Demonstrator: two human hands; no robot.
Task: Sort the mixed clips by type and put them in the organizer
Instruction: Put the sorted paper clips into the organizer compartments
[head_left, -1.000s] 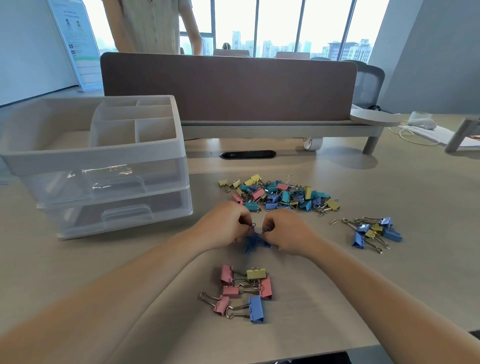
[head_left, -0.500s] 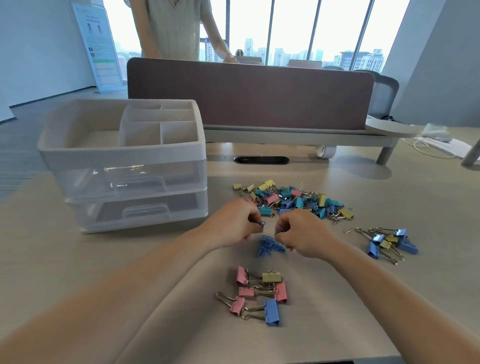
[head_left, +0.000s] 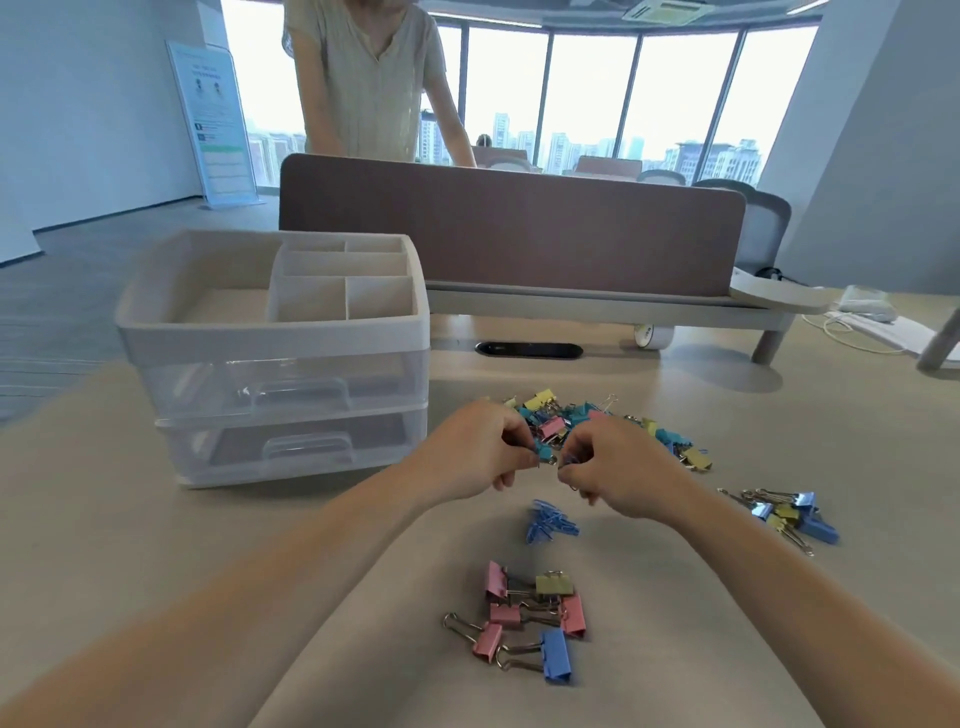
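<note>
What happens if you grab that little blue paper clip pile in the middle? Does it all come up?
Probably as a clump: the paper clips look hooked together, though loose ones may drop off. They are thin wire, so likely very light. If pushed, they would probably slide on the smooth table rather than roll.

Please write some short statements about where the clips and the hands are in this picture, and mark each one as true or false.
1. The organizer has both drawers closed. True.
2. The loose blue paper clips lie in the organizer's top tray. False: they lie on the table, outside the organizer.
3. The right hand pinches a single blue paper clip. True.
4. The near binder clips are all yellow. False: most are pink, with one yellow and one blue.
</note>
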